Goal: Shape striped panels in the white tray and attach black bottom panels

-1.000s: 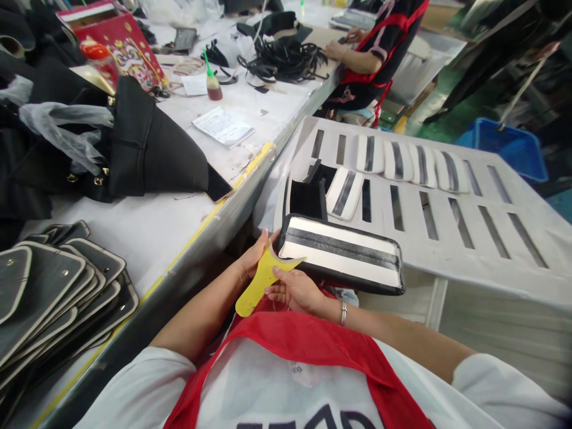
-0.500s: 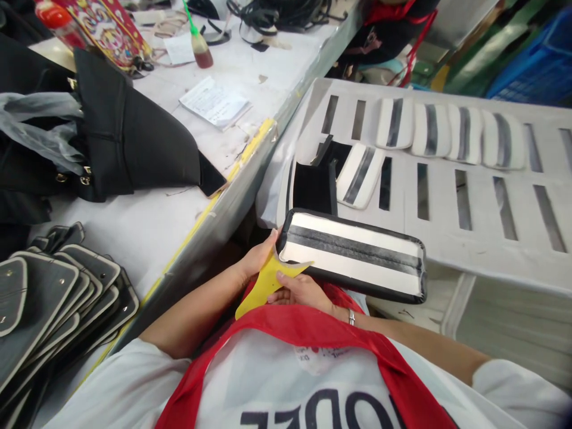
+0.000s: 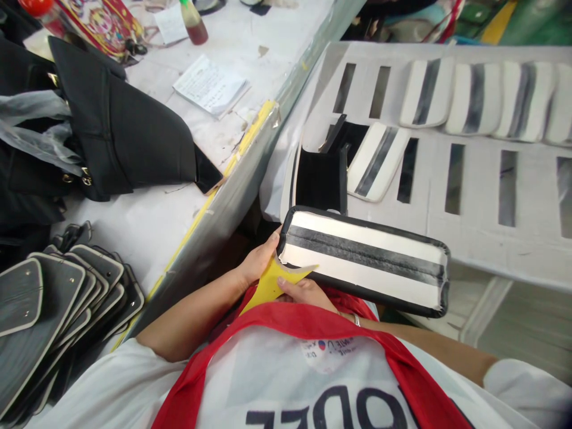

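Observation:
My left hand [image 3: 259, 262] is closed at the near-left corner of a long bag base panel [image 3: 366, 253], white with a dark centre strip and a black rolled edge. The panel lies tilted in front of me, its far end reaching right. My right hand [image 3: 308, 292] pinches a flat yellow scraper-like piece [image 3: 272, 281] between thumb and fingers. Its concave, notched edge meets the panel's left corner. Some of my right fingers are hidden behind the yellow piece and the red apron strap [image 3: 304, 314].
A black open case [image 3: 319, 179] and several white padded panels [image 3: 378, 164] lie on the slotted white rack [image 3: 482, 238]. On the left table are a black bag [image 3: 134, 131], stacked grey panels [image 3: 58, 298], a notepad [image 3: 212, 86] and a bottle [image 3: 194, 27].
The view has shifted downward and closer, so the rack and table items appear moved. My hands keep nearly the same hold at the panel's left corner.

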Demonstrator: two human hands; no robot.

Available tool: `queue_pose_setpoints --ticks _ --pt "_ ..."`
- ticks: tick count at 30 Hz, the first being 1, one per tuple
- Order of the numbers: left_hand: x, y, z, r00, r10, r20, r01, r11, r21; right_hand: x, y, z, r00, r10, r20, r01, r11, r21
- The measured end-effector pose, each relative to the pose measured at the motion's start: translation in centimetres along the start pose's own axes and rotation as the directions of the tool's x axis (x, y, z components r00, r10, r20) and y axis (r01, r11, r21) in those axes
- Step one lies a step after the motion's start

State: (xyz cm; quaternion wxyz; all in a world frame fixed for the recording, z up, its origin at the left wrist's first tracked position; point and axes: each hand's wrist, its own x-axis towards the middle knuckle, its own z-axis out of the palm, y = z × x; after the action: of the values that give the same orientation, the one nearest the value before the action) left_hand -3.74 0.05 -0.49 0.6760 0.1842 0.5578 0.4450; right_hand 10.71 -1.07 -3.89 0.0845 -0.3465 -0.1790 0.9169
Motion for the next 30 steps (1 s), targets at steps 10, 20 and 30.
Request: queue_pose_setpoints --ticks 10,20,30 --pt "0.1 -0.2 0.0 0.994 0.100 -0.030 -0.095 0.986 0.137 -0.5 -0.2 0.1 0.998 -0.033 0.045 0.032 0.999 0.023" --pt "0.4 -0.9 0.1 0.998 0.054 -0.015 -0.055 0.998 -0.026 -1.3 -0.9 0.9 0.999 -0.020 -0.042 0.020 1.000 0.019" --pt "0.8 -0.6 0.2 0.968 0.249 0.032 -0.251 0.956 0.154 -2.3 -1.7 1.5 0.992 0.000 -0.126 0.005 0.999 0.035"
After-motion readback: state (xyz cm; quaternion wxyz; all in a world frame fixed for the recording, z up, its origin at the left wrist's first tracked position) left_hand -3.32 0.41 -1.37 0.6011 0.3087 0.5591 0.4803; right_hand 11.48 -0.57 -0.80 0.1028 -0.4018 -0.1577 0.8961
